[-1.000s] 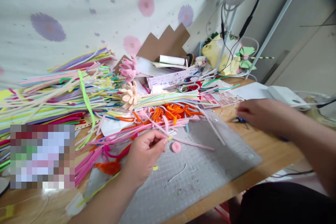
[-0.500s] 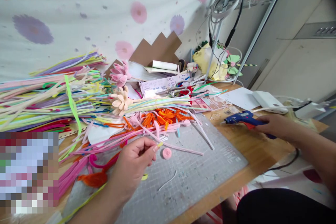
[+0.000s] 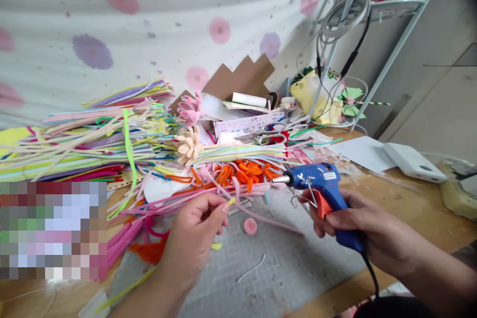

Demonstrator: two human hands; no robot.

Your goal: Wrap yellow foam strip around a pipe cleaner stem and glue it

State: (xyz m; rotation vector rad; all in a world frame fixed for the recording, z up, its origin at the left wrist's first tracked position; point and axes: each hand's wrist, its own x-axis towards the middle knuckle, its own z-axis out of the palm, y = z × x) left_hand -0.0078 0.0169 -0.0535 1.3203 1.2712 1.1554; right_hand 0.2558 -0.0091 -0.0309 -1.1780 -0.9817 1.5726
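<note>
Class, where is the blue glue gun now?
In the head view, the blue glue gun is right of centre, held in the right hand, with the pink coil on the grey cutting mat to its lower left.

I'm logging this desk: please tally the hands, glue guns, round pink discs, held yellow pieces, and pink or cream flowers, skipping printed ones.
Hands: 2 (left hand, right hand)
Glue gun: 1
Pink disc: 1
Held yellow piece: 1
Flowers: 2 (pink flower, cream flower)
Total: 7
</note>
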